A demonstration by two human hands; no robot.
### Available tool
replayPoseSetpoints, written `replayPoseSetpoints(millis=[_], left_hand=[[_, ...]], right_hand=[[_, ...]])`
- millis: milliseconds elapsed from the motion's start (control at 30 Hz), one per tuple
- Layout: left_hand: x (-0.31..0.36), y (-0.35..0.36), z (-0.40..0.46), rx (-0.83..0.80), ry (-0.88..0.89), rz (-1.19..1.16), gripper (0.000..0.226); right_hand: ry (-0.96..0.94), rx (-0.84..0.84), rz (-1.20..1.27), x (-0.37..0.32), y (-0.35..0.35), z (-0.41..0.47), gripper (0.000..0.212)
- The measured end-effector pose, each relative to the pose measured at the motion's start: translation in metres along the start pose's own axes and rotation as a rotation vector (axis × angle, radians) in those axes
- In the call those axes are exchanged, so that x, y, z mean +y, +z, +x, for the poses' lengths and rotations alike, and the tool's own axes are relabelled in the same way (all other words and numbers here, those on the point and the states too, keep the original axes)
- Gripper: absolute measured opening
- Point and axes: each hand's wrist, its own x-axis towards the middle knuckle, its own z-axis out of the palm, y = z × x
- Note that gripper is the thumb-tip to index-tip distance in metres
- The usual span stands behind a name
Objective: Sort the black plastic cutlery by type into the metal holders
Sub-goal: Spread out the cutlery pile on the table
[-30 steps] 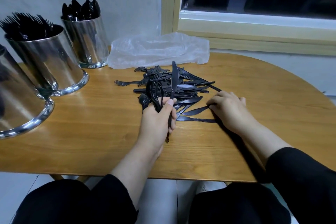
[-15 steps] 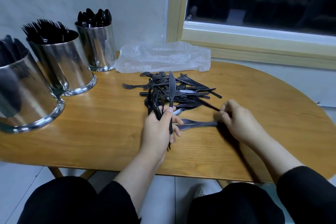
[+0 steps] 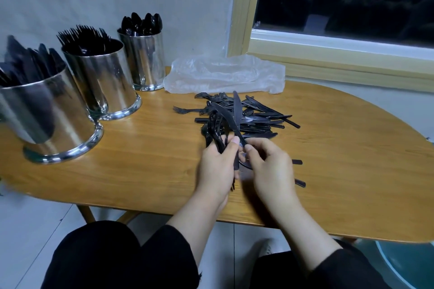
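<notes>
The left hand (image 3: 217, 169) rests near the middle of the worktop (image 3: 145, 159), fingers curled round a bundle of black cutlery (image 3: 219, 129) that points away toward the loose pile (image 3: 249, 112). The right hand (image 3: 270, 169), just beside it, pinches the handle of a knife (image 3: 229, 119) between thumb and forefinger. Three metal holders (image 3: 103, 82) stand far left, each already stocked.

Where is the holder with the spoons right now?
In the head view, the spoon holder stands at the table's far left, against the wall, between the fork holder and the clear plastic bag.
</notes>
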Motion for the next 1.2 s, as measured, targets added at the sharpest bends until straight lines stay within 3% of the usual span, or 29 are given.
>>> replayPoseSetpoints(millis=[200,367,467,533,767,867,1067,1200], left_hand=[[-0.004,-0.001,0.004,-0.027,-0.035,-0.03,0.012],[-0.001,-0.002,0.0,0.02,-0.014,-0.074,0.021],[0.002,-0.002,-0.001,0.033,0.007,-0.106,0.023],[0.003,-0.003,-0.001,0.026,0.032,-0.109,0.024],[0.008,-0.005,-0.004,0.025,0.011,-0.148,0.019],[0.007,-0.008,-0.004,0.011,-0.01,-0.105,0.036],[0.009,-0.004,-0.005,0.043,-0.003,-0.1,0.037],[0.008,-0.004,-0.005,0.043,0.009,-0.1,0.04]], right_hand=[[-0.032,-0.001,-0.024,0.001,0.003,0.0,0.013],[-0.172,0.016,-0.316,0.021,-0.033,0.011,0.006],[-0.082,-0.181,-0.629,0.043,-0.063,0.017,0.017],[-0.058,-0.277,-0.708,0.05,-0.073,0.014,0.021],[-0.15,-0.316,-0.654,0.053,-0.074,0.006,0.006],[-0.125,-0.339,-0.646,0.054,-0.074,0.006,0.007],[0.034,-0.484,-0.634,0.04,-0.079,0.013,0.011],[0.01,-0.418,-0.566,0.04,-0.076,0.01,0.013]])
